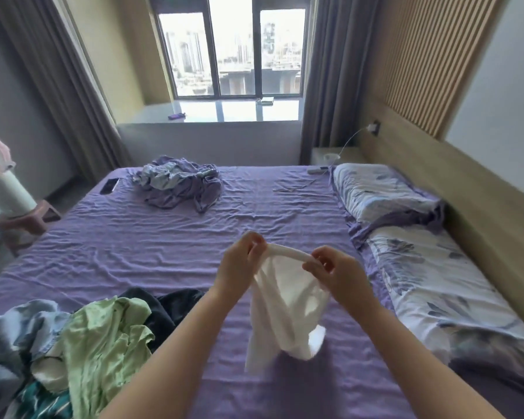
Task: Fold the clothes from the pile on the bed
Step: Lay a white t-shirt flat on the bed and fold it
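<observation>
The left hand (239, 264) and the right hand (333, 272) both pinch the rolled top edge of a white soft cloth garment (285, 309), holding it above the purple bed sheet (164, 237).

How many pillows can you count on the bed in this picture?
2. One floral pillow lies at the far right by the headboard; the second floral pillow lies nearer, right of the hands. More may lie out of view below.

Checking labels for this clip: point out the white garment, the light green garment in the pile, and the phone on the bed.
white garment (288, 300), head view, on its hanging middle.
light green garment (103, 337), head view, on its crumpled centre.
phone (109, 186), head view, on its dark face.
</observation>
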Demonstrator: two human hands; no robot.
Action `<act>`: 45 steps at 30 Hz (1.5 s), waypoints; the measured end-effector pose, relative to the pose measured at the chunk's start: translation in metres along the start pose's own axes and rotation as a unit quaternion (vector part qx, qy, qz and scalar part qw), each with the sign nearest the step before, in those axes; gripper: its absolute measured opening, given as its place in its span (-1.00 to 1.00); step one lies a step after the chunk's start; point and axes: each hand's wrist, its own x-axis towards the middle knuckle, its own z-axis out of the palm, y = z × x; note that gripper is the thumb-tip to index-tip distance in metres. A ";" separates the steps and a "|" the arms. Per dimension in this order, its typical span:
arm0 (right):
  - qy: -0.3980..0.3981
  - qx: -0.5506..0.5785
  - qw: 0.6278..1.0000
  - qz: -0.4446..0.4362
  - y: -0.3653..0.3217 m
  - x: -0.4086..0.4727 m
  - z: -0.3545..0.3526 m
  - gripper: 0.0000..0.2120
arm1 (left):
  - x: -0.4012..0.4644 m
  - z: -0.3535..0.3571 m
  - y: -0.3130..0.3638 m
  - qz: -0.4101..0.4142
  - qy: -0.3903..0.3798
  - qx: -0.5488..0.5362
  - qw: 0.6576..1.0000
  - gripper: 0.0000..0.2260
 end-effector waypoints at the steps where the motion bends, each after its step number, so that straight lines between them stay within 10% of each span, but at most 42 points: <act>1: 0.016 -0.004 1.000 -0.011 -0.010 0.006 -0.011 -0.85 | 0.006 -0.009 0.012 0.022 0.007 -0.005 1.000 -0.94; 15: -0.075 0.139 0.987 -0.015 -0.093 -0.028 -0.094 -0.88 | 0.005 -0.066 0.130 0.093 0.001 -0.044 0.995 -0.89; 18: -0.169 0.290 0.941 0.037 -0.090 -0.053 -0.086 -0.76 | 0.003 -0.077 0.138 0.081 0.022 -0.059 0.995 -0.85; 21: -0.237 0.194 0.952 0.018 -0.089 -0.074 -0.062 -0.45 | 0.001 -0.085 0.143 0.073 0.012 -0.084 0.994 -0.92; 26: -0.042 0.077 0.995 -0.050 -0.112 -0.061 -0.034 -0.25 | -0.008 -0.095 0.140 0.077 -0.035 -0.104 0.991 -0.94; 31: -0.036 0.081 0.995 -0.032 -0.123 -0.043 -0.032 -0.90 | -0.012 -0.115 0.121 0.066 -0.025 -0.103 0.992 -0.94; 45: 0.071 0.172 0.982 0.000 -0.124 -0.009 -0.073 -0.80 | -0.009 -0.133 0.093 0.042 -0.118 -0.115 0.986 -0.82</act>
